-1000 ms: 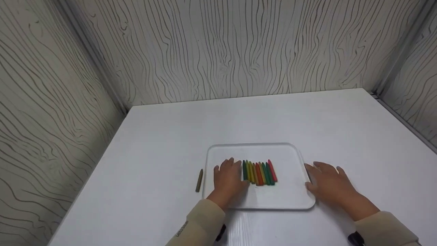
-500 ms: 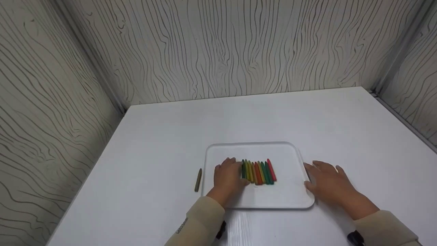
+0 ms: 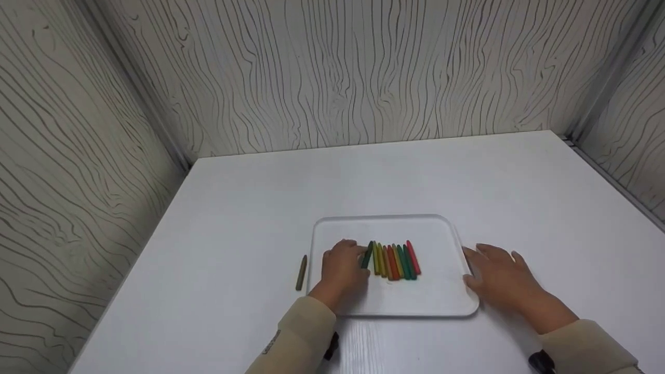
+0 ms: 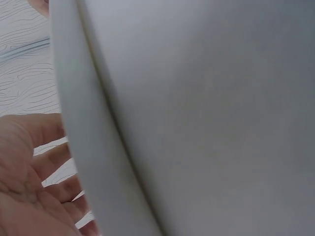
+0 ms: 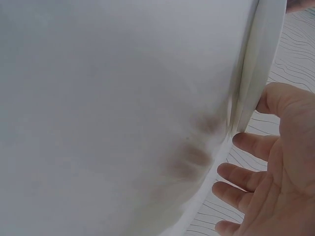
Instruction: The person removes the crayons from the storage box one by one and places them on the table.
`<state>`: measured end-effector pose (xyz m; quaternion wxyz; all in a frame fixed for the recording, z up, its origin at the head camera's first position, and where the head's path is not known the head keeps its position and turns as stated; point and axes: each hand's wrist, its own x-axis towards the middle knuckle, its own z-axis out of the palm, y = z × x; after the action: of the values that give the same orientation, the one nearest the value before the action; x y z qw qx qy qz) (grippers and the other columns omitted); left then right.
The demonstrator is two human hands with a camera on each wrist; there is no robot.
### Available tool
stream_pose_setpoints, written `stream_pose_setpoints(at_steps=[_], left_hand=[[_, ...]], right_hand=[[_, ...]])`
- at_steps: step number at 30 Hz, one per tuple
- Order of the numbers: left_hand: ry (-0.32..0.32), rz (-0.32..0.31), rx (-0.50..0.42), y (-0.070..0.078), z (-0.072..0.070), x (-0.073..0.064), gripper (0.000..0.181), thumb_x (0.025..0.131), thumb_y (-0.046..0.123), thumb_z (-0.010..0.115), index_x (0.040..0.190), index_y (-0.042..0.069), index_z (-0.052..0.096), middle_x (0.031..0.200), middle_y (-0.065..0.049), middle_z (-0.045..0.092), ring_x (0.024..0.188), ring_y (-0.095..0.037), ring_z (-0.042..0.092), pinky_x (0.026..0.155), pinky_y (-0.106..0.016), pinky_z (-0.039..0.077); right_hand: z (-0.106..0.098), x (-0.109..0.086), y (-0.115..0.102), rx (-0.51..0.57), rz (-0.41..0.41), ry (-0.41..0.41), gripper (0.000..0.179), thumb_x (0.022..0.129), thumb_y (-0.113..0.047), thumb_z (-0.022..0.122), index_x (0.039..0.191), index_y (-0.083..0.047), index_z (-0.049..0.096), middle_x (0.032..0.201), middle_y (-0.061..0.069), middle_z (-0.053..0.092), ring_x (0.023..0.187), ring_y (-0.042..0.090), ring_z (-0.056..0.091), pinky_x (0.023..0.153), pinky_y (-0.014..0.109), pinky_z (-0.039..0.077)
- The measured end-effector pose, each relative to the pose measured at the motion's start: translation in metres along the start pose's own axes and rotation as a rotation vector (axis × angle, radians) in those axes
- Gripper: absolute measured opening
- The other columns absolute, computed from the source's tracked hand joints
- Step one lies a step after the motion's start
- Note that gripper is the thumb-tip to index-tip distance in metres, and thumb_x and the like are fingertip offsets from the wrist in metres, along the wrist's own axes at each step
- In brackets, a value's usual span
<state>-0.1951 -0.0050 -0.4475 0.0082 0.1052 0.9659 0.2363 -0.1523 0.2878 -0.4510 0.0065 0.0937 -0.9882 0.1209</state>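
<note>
In the head view a white tray (image 3: pixel 436 301) holds a row of crayons (image 3: pixel 394 262) in yellow, orange, green and red. My left hand (image 3: pixel 343 267) is over the tray's left part and pinches a dark green crayon (image 3: pixel 367 255) at the row's left end, between thumb and fingers. That crayon leans away from its neighbours. The tray's rim (image 4: pixel 93 123) hides the left fingertips and the crayon in the left wrist view. My right hand (image 3: pixel 501 278) lies at the tray's right side, its thumb and forefinger touching the rim (image 5: pixel 261 54), the other fingers loosely spread.
A brownish crayon (image 3: pixel 301 272) lies on the white table (image 3: pixel 249 218), just left of the tray. Behind the table stands a wall with a wood-grain pattern (image 3: pixel 332 78); similar panels rise at both sides.
The left hand has shifted slightly left, and the dark green crayon has tilted and parted from the row at its lower end. The right hand has stayed at the tray's edge.
</note>
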Motion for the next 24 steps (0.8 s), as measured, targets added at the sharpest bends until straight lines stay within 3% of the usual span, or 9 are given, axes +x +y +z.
stream_pose_setpoints(at_steps=[7,14,24], left_hand=[[0.013,-0.049,0.003,0.0026,-0.0006,0.0005,0.037,0.082,0.007,0.069,0.118,0.013,0.069,0.099,-0.006,0.057,0.092,-0.022,0.051,0.081,-0.037,0.038],[-0.005,-0.056,-0.110,0.0000,-0.0003,0.0012,0.034,0.083,0.002,0.063,0.117,0.008,0.068,0.098,-0.005,0.062,0.095,-0.023,0.058,0.084,-0.042,0.039],[0.013,-0.069,-0.173,-0.0048,-0.0016,0.0037,0.027,0.082,0.007,0.069,0.109,0.007,0.070,0.096,-0.005,0.066,0.093,-0.023,0.060,0.081,-0.043,0.042]], right_hand=[[0.0010,0.0019,-0.0002,-0.005,0.015,-0.014,0.056,0.089,-0.029,0.060,0.136,0.000,0.048,0.136,0.030,0.041,0.126,0.048,0.033,0.097,0.069,0.015],[0.0001,-0.0009,0.0006,-0.002,-0.011,0.012,0.055,0.090,-0.030,0.061,0.134,0.001,0.049,0.135,0.030,0.042,0.124,0.048,0.035,0.096,0.069,0.017],[0.0017,0.0003,0.0021,-0.017,-0.014,0.023,0.055,0.089,-0.030,0.061,0.133,0.001,0.050,0.133,0.030,0.044,0.122,0.049,0.037,0.095,0.069,0.019]])
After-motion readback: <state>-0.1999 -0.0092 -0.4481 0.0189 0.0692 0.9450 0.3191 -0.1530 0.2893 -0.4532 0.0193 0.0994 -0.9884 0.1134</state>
